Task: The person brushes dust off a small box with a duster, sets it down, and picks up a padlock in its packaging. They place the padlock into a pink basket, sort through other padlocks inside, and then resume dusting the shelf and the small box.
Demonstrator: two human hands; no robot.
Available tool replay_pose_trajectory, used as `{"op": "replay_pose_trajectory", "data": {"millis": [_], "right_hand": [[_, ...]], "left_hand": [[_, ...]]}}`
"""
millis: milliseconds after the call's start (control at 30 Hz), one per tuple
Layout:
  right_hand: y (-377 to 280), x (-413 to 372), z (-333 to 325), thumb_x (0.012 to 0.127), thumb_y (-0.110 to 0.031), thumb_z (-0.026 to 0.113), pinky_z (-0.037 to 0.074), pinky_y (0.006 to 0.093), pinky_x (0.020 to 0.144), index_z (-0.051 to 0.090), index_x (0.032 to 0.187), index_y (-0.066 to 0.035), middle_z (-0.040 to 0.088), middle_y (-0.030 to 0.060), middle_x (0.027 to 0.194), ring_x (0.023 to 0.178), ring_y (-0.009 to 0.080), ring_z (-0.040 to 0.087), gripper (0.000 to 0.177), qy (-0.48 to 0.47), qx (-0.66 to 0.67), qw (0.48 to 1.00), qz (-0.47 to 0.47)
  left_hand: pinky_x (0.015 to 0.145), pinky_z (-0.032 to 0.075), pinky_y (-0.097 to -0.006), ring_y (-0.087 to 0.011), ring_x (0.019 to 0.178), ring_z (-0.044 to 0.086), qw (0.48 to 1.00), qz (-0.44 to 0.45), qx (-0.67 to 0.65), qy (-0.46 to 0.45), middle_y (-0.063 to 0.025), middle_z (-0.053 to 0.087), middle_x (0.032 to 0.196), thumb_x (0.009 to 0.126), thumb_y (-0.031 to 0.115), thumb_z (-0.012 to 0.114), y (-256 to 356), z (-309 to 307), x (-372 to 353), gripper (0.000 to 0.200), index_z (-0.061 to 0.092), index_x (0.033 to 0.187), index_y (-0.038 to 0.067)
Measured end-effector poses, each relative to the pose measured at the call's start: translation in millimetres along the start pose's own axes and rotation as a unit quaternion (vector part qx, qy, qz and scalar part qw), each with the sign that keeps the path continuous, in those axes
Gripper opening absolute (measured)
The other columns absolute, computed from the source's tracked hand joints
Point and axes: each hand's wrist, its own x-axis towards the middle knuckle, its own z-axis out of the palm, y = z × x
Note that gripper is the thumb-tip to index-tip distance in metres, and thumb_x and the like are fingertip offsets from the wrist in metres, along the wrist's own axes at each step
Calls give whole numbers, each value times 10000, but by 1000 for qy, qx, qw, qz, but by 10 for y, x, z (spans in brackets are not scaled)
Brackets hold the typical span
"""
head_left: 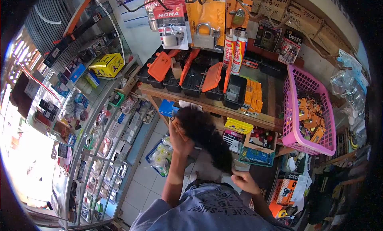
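A black, fluffy feather duster (205, 137) slants across the space in front of my body. At its lower end, the fingers of my right hand (245, 182) are curled around the handle end, which is mostly hidden. My left hand (180, 142) is closed on a small orange-brown box (178, 127), held upright beside the duster's feathered top. The feathers overlap the box's right side in this view. Just above my left fingertips is a blue box (168, 108), near the edge of the wooden shelf (191, 102).
Black bins (194, 79) with orange lids line the shelf, with silicone sealant tubes (239, 51) behind. Padlock packs (172, 27) hang above. A pink basket (293, 107) stands right, a glass display case (95, 123) left. A blue basket (153, 161) sits on the tiled floor.
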Motion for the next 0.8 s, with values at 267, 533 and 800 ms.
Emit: {"op": "replay_pose_trajectory", "data": {"millis": [267, 533, 800], "right_hand": [[-115, 17, -27, 962, -233, 616, 455, 239, 643, 534, 1315, 37, 632, 4, 833, 707, 57, 514, 452, -13, -5, 1000, 11], [-144, 55, 28, 967, -94, 558, 359, 207, 523, 563, 1283, 38, 494, -42, 692, 579, 26, 410, 343, -48, 39, 998, 18], [-93, 70, 43, 955, -100, 561, 348, 211, 519, 576, 1274, 31, 493, -43, 691, 597, 24, 419, 345, -7, 11, 1000, -1]], "left_hand": [[1031, 417, -537, -360, 1183, 555, 998, 0, 50, 24, -138, 537, 1336, 980, 518, 366, -24, -143, 68, 598, 420, 1391, 88], [1023, 420, -548, -379, 1171, 556, 981, -18, 190, -26, -168, 523, 1347, 986, 487, 344, -41, -618, 168, 596, 420, 1396, 61], [990, 455, -521, -379, 1161, 566, 983, -17, 180, -39, -172, 533, 1333, 969, 520, 362, -5, -681, 215, 599, 459, 1370, 86]]}}
